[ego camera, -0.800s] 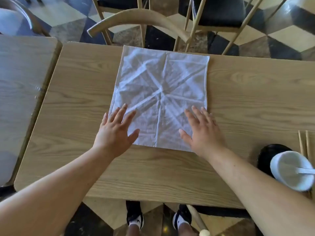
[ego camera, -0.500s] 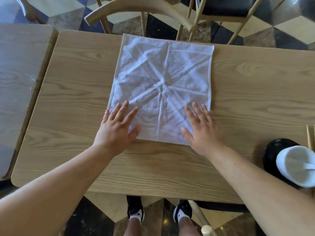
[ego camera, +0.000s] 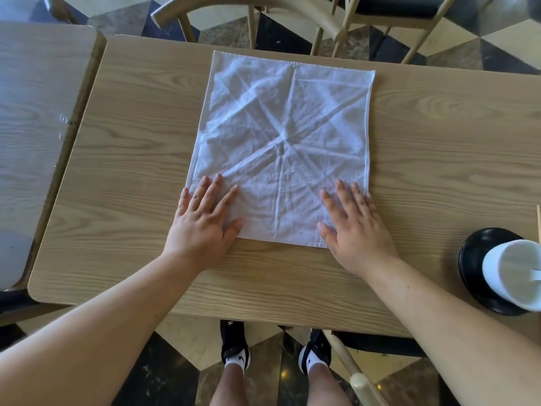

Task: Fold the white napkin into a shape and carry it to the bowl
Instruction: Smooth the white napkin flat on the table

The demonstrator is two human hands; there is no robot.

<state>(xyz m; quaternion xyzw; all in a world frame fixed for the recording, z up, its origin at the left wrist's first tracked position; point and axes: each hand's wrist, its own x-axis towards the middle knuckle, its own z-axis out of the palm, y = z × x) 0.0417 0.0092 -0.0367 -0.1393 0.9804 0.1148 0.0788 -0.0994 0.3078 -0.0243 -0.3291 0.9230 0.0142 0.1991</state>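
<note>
A white napkin (ego camera: 284,142) lies spread flat and square on the wooden table (ego camera: 134,171), with old creases crossing at its middle. My left hand (ego camera: 202,224) rests palm down on its near left corner, fingers apart. My right hand (ego camera: 354,227) lies flat on the near right corner, fingers spread too. Neither hand grips the cloth. A white bowl (ego camera: 512,276) with a spoon in it sits on a black saucer (ego camera: 477,268) at the table's right edge, partly cut off by the frame.
A second wooden table (ego camera: 32,112) adjoins on the left. Wooden chairs (ego camera: 248,13) stand behind the far edge. A chopstick (ego camera: 538,221) lies beyond the bowl. My feet and a chair back show below the near edge.
Both hands have slid slightly toward the napkin's near edge while staying flat on it. The view has shifted a little; the napkin itself has not moved.
</note>
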